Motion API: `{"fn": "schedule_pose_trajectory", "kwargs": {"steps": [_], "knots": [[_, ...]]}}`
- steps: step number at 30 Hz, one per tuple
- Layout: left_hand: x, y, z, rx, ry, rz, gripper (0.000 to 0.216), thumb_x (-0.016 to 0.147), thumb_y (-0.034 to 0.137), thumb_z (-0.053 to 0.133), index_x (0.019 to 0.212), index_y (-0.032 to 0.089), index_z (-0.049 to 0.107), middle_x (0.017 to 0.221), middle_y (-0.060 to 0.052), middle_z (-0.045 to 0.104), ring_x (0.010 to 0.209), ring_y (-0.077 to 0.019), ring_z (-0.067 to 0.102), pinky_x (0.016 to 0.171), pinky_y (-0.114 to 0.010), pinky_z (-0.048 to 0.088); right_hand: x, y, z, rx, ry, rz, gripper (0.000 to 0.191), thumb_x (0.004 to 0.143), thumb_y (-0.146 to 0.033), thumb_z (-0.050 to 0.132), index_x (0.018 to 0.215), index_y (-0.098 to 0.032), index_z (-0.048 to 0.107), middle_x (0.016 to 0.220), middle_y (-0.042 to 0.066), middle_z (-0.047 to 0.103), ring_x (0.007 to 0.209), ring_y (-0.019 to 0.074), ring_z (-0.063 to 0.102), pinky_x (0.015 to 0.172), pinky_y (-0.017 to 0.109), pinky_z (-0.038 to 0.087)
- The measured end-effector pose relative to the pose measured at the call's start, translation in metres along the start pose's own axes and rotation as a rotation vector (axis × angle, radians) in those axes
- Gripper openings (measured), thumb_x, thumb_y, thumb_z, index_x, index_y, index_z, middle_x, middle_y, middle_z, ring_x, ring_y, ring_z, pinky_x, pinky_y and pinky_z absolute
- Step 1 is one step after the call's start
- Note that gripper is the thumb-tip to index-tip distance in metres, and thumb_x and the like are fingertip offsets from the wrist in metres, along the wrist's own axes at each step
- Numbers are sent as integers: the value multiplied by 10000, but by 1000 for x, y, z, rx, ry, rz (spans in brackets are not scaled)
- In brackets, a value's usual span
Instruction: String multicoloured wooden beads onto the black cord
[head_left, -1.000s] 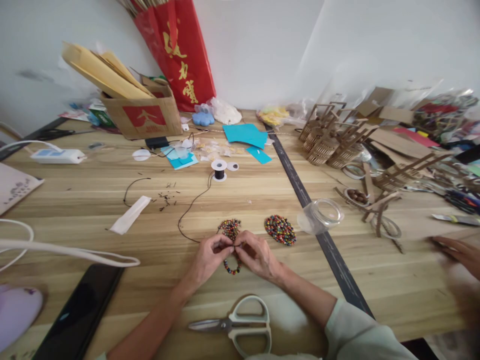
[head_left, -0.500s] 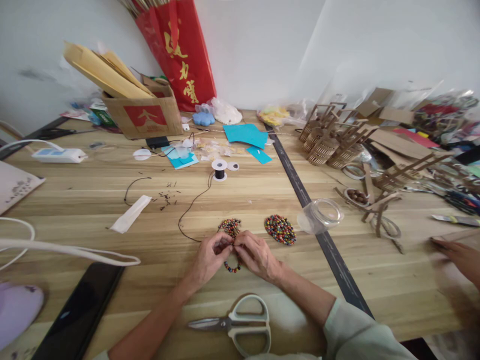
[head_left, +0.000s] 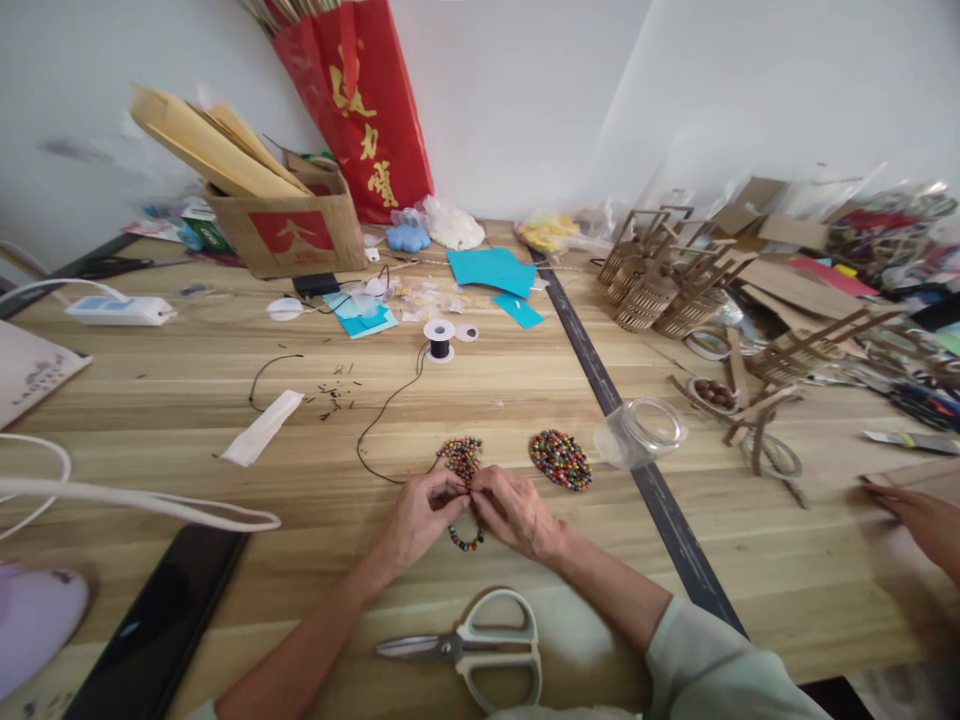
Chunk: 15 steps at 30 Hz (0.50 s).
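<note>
My left hand [head_left: 420, 515] and my right hand [head_left: 514, 510] meet at the fingertips over the wooden table [head_left: 487, 400], both pinching a black cord [head_left: 379, 415] strung with coloured beads. A short beaded strand [head_left: 466, 541] hangs in a loop below my fingers. The cord runs up and away to a small spool [head_left: 439, 340]. Two heaps of mixed coloured beads lie just beyond my hands, one [head_left: 461, 455] touching my fingertips and one [head_left: 560, 459] to the right.
Scissors [head_left: 480, 650] lie near the front edge. A clear jar [head_left: 645, 430] lies on its side to the right. A phone [head_left: 157, 630] and white cable [head_left: 135, 500] are at left. Cardboard models [head_left: 660, 280], a box [head_left: 285, 225], and another person's hand [head_left: 919, 515] at far right.
My hands have stayed together on the cord with only small finger movements. The other person's hand at the right edge has shifted slightly.
</note>
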<state>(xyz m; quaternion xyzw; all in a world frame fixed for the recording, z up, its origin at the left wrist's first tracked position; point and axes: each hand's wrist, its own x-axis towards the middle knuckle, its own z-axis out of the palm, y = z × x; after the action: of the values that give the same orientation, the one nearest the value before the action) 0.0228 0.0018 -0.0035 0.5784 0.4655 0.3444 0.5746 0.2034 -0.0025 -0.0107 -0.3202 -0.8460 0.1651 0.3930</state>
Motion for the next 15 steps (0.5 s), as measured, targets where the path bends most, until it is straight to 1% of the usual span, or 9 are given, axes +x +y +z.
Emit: {"fn": "schedule_pose_trajectory", "kwargs": {"steps": [4, 6, 9, 11, 13, 15], "knots": [[0, -2, 0, -23, -37, -31, 142, 738, 256, 661, 802, 131, 683, 723, -55, 707, 668, -178, 648, 654, -275, 517, 0, 2, 0, -13, -9, -6, 95, 995, -175, 416, 1003, -195, 508, 913, 89, 634, 847, 179, 624, 731, 267, 521], [0, -1, -1, -38, -49, -43, 127, 727, 256, 665, 769, 136, 673, 670, -38, 690, 623, -169, 636, 626, -271, 511, 0, 3, 0, 17, 2, 16, 95, 992, -174, 426, 1006, -197, 517, 913, 85, 636, 862, 175, 630, 738, 266, 525], [1, 1, -2, -86, -27, -68, 133, 704, 268, 676, 736, 145, 636, 608, -14, 655, 577, -153, 610, 582, -254, 490, 0, 4, 0, 82, 59, 40, 84, 980, -183, 450, 981, -198, 533, 894, 77, 641, 849, 170, 631, 734, 265, 528], [1, 2, -3, -103, -6, -68, 142, 694, 273, 680, 721, 147, 621, 623, -13, 654, 598, -147, 608, 575, -238, 477, 1, 4, 0, 130, 103, 75, 72, 965, -187, 475, 953, -195, 546, 889, 74, 647, 810, 161, 629, 696, 252, 526], [1, 4, -3, -110, 8, -72, 153, 686, 281, 685, 708, 150, 609, 636, -12, 649, 615, -143, 603, 557, -223, 464, 2, 3, -1, 177, 133, 147, 65, 949, -185, 499, 934, -193, 561, 874, 59, 652, 696, 131, 610, 602, 217, 505], [2, 5, -3, -125, 29, -100, 183, 670, 304, 696, 705, 157, 592, 635, -6, 639, 609, -142, 595, 530, -217, 458, 2, 2, -1, 219, 159, 233, 68, 936, -183, 525, 967, -190, 585, 856, 47, 658, 610, 108, 584, 527, 194, 473]]}}
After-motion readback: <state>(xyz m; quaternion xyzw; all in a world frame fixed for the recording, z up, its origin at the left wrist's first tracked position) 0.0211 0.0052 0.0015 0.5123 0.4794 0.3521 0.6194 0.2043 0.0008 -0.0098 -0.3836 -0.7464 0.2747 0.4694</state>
